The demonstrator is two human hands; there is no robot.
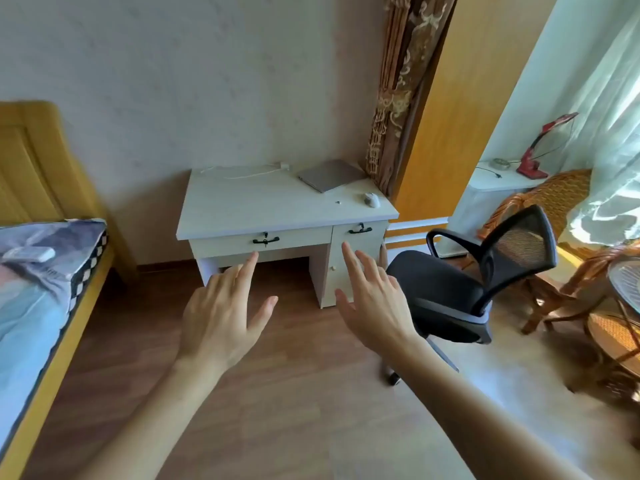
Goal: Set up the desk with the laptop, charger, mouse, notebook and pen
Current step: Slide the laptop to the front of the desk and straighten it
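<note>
A white desk (242, 209) with drawers stands against the far wall. A closed grey laptop (330, 174) lies at its back right corner. In front of the laptop rests a white mouse (371, 199). A white charger with its cable (256, 170) stretches along the desk's back edge. I see no notebook or pen. My left hand (223, 313) and my right hand (375, 303) are stretched out in front of me, short of the desk, fingers apart and holding nothing.
A black mesh office chair (485, 271) stands right of the desk, turned away from it. A bed (38, 289) with a yellow headboard fills the left side. Wicker chairs (554, 202) and a glass table (623, 282) crowd the right. A small speck (338, 202) lies near the mouse.
</note>
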